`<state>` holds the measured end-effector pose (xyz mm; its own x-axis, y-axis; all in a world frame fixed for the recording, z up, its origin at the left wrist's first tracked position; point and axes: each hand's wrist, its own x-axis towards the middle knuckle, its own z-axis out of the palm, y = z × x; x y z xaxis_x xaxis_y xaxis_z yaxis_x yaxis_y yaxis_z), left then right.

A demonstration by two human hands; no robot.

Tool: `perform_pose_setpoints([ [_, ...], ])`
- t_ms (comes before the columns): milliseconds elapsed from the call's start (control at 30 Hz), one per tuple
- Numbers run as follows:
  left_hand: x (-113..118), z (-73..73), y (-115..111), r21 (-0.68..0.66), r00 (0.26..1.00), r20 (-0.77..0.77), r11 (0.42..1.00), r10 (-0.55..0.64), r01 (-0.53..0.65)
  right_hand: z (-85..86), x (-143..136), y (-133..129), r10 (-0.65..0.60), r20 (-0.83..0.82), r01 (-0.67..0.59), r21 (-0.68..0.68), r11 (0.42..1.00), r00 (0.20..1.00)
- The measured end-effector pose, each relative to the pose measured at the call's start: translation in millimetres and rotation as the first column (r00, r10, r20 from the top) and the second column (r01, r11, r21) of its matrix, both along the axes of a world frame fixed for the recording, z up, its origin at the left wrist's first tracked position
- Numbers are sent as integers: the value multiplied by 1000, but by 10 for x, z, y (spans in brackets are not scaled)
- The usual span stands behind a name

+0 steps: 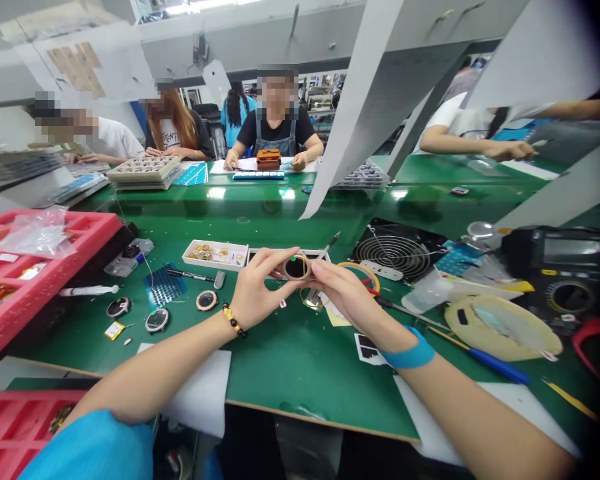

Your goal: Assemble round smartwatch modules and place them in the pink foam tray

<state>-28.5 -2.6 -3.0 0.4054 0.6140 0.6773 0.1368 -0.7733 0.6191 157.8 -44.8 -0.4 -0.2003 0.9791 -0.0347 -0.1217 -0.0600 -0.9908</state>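
Between both hands, raised over the green bench, is a round watch case (297, 268) with a dark face and a green dot on its rim. My left hand (263, 287) grips its left side between thumb and fingers. On the other side my right hand (343, 290) pinches the right edge; those fingertips partly cover it. Behind the hands lies a white box (215, 254) of small gold-coloured parts, beside a dark-lined tray partly hidden by my fingers. Left of my hands rest more round watch parts, one with a copper rim (207, 301) and one with a green dot (157, 320).
A red compartment tray (97, 230) stands at the left. To the right are a black fan (397, 248), a multimeter (560, 267), a yellowish dish (503, 327) and a blue-handled tool (497, 365). A paper strip (350, 107) hangs down ahead. Several people sit across the bench.
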Motion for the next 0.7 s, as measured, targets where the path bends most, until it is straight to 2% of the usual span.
perform_pose_setpoints([
  [267,2,4,4,-3,1000,1,1000,5,-5,10,-3,12,-47,16,47,28,999,999],
  [500,2,4,-10,-64,999,23,997,-40,42,-23,13,12,-70,56,67,66,996,996],
  [600,8,12,4,-179,997,37,981,-71,76,-18,15,6,-77,66,72,72,995,995],
  [700,22,11,21,-361,990,47,922,-131,139,-21,22,9,-57,85,50,85,995,995],
])
